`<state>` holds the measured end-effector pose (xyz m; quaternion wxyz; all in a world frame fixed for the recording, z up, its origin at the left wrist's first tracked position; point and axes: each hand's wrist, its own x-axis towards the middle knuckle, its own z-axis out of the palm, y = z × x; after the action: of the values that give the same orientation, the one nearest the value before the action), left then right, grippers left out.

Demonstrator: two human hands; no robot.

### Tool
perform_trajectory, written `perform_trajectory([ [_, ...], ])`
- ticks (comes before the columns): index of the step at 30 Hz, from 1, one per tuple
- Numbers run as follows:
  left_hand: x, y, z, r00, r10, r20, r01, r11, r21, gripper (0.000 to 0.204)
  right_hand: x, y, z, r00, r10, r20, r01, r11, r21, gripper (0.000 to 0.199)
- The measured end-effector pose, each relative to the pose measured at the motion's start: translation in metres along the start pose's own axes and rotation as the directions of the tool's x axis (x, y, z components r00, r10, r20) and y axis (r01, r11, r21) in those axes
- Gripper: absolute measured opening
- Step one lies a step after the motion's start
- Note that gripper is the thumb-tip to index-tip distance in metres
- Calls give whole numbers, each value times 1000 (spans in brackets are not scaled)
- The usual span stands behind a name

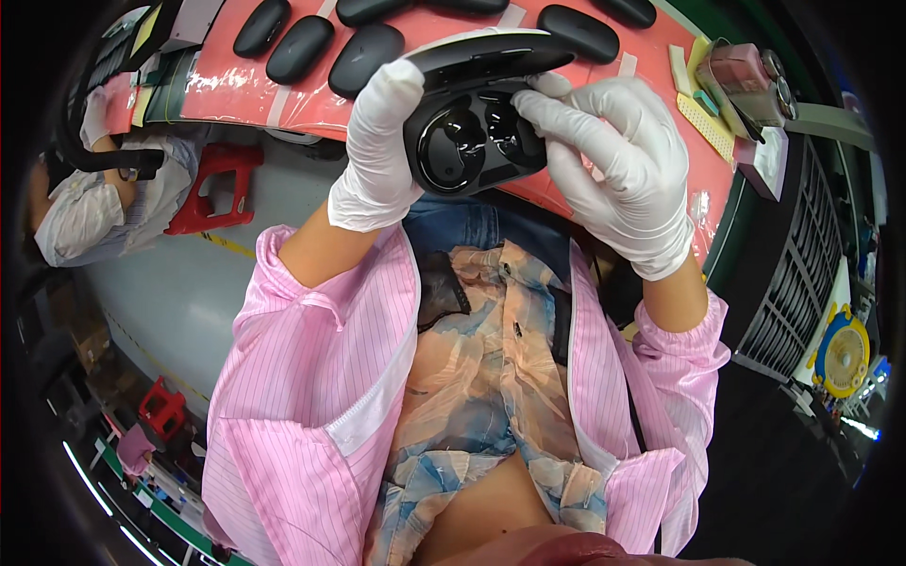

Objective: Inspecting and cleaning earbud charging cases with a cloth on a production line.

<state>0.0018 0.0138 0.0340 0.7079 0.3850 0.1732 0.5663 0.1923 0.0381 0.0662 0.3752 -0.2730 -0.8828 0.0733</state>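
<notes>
Gripping the left end of an open black case [453, 179] in the gloved left hand [373, 146] — closed round that end, with the far side of the grip hidden. Reaching onto the right end with the gloved right hand [613, 160], part open, with bent fingers and fingertips at the right-hand slot. Cannot tell if pinching the earbud there or just touching.

Holding the case in front of the body, over the near edge of the table, with lid [500, 61] tilted up on the table side. Showing glossy black inside, with rounded slots side by side.

Seeing, past the hands, a red-pink mat [222, 94] on the table, with more black cases lying shut: left group including one [300, 49] just beside another [366, 61]; right group including one [578, 34]. Also, on the right of the table, a yellow pad [706, 127] near clear jars [746, 75], plus a small pale box [766, 162] at the edge.

Further out — left, a red stool [219, 189] beside a seated co-worker [142, 208]; right, a yellow-and-blue fan [842, 356] beyond a dark slatted rack [793, 255].
</notes>
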Motion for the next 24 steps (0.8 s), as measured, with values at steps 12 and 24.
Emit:
perform_trajectory([
  [12,21,-4,18,973,-156,-170,149,987,-56,113,-24,-7,-13,984,162,-76,-141,963,228,32],
  [24,27,-17,10,982,-176,-75,168,981,-101,97,-26,-12,1,999,-19,29,18,999,36,43],
])
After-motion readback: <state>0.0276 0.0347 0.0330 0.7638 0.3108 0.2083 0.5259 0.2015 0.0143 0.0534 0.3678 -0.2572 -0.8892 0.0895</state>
